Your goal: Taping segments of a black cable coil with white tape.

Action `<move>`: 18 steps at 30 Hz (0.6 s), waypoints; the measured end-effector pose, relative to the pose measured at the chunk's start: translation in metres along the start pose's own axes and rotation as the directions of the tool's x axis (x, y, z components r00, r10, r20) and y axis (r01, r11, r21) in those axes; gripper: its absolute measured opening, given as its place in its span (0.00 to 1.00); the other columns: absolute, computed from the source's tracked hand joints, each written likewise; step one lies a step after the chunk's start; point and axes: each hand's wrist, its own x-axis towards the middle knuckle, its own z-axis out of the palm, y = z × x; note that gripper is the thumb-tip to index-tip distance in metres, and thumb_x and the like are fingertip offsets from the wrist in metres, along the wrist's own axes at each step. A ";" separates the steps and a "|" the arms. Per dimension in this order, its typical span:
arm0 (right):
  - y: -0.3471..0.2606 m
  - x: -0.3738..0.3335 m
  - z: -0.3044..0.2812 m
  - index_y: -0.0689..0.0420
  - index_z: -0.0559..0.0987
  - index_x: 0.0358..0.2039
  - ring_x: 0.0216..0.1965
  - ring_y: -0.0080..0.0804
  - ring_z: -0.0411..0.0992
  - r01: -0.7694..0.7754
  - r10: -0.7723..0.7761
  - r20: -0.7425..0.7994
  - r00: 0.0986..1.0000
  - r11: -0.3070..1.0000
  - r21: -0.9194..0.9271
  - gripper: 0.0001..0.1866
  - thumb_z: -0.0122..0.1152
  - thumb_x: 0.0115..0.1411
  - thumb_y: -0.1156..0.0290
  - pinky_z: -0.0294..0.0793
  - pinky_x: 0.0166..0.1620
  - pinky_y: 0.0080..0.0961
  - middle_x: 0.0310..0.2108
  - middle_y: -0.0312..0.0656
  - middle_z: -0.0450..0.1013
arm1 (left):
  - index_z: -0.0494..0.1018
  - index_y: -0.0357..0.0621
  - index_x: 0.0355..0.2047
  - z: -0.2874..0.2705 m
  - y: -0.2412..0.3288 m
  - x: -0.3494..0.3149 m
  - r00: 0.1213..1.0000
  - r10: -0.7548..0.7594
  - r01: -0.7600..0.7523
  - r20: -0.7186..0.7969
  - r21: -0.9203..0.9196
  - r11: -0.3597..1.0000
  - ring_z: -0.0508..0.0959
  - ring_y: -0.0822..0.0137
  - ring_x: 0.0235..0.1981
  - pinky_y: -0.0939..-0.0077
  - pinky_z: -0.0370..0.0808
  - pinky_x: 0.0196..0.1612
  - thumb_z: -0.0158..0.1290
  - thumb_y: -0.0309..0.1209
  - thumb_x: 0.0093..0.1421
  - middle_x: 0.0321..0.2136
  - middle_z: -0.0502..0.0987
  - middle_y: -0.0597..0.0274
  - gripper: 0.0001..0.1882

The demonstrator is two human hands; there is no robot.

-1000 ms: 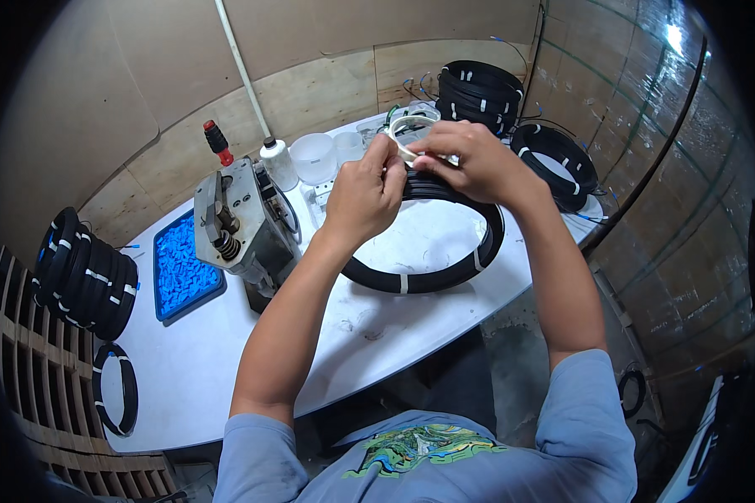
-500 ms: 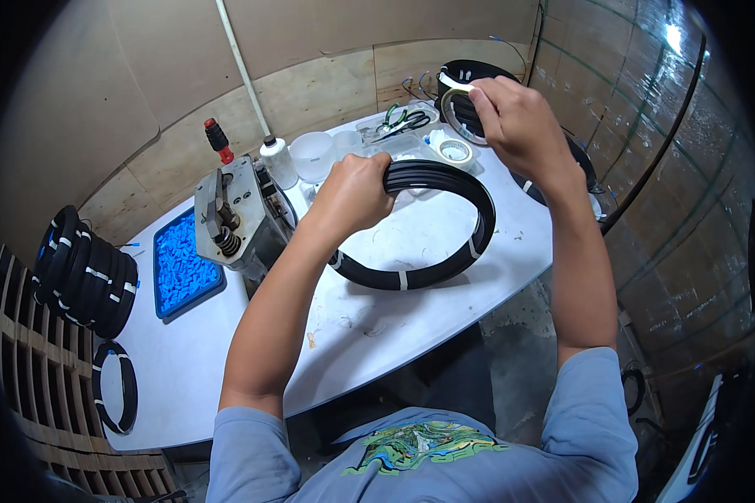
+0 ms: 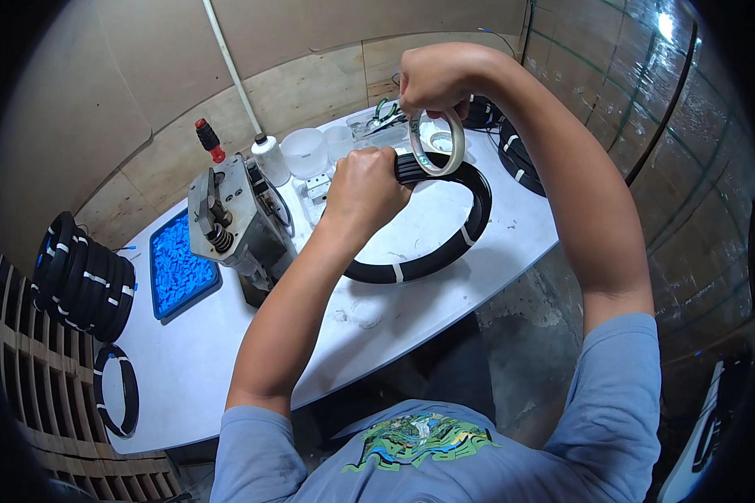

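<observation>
A coil of black cable (image 3: 432,261), bound with white tape bands, is tilted up off the white table. My left hand (image 3: 367,184) is closed round the coil's upper left part. Above the coil's far side my right hand (image 3: 438,80) is closed on a roll of tape (image 3: 451,159), which hangs edge-down in front of the cable. Whether a strip from the roll sticks to the cable is hidden by the hand and the roll. A second tape roll lies partly hidden behind it on the table.
Left of my arm stands a metal press (image 3: 239,218), beside a blue tray (image 3: 166,317) of small blue parts. A bottle (image 3: 270,159), a clear tub (image 3: 304,153) and pliers line the back. Stacked black coils (image 3: 80,277) stand at far left, a single coil (image 3: 129,394) nearby, more (image 3: 518,159) at right.
My right hand has moved left with the tape roll, from beyond the coil to over its far side, and the wrist has turned. My left hand keeps hold of the coil.
</observation>
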 end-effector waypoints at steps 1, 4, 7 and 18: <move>-0.005 0.001 -0.001 0.66 0.77 0.23 0.17 0.36 0.73 0.000 0.000 0.030 1.000 1.000 -0.001 0.08 0.57 0.52 0.72 0.77 0.21 0.33 0.21 0.47 0.73 | 0.79 0.36 0.34 0.001 0.000 -0.001 0.999 -0.038 0.038 0.000 -0.007 0.999 0.82 0.43 0.30 0.55 0.79 0.37 0.64 0.33 0.47 0.26 0.81 0.42 0.15; -0.013 0.016 -0.001 0.66 0.80 0.26 0.19 0.35 0.75 -0.045 0.051 0.132 0.990 0.998 -0.052 0.10 0.61 0.53 0.70 0.81 0.24 0.35 0.20 0.43 0.73 | 0.75 0.33 0.35 0.001 0.002 -0.004 0.997 -0.068 0.068 -0.023 -0.022 0.997 0.82 0.40 0.29 0.52 0.79 0.35 0.63 0.31 0.49 0.25 0.79 0.39 0.17; -0.017 0.022 -0.003 0.66 0.79 0.25 0.20 0.37 0.75 -0.045 0.041 0.205 0.978 0.999 0.017 0.10 0.62 0.53 0.70 0.81 0.25 0.37 0.20 0.43 0.72 | 0.68 0.32 0.37 -0.001 0.007 -0.004 0.997 -0.062 0.060 -0.043 -0.037 0.997 0.81 0.37 0.27 0.48 0.79 0.33 0.60 0.29 0.50 0.22 0.78 0.34 0.18; -0.032 0.032 0.002 0.65 0.79 0.25 0.18 0.39 0.73 -0.118 0.136 0.268 0.954 0.989 -0.084 0.07 0.60 0.50 0.73 0.78 0.24 0.37 0.21 0.45 0.73 | 0.68 0.37 0.44 0.003 0.004 0.000 0.990 -0.138 0.138 0.008 -0.031 0.990 0.81 0.38 0.29 0.49 0.78 0.34 0.62 0.28 0.50 0.23 0.79 0.37 0.22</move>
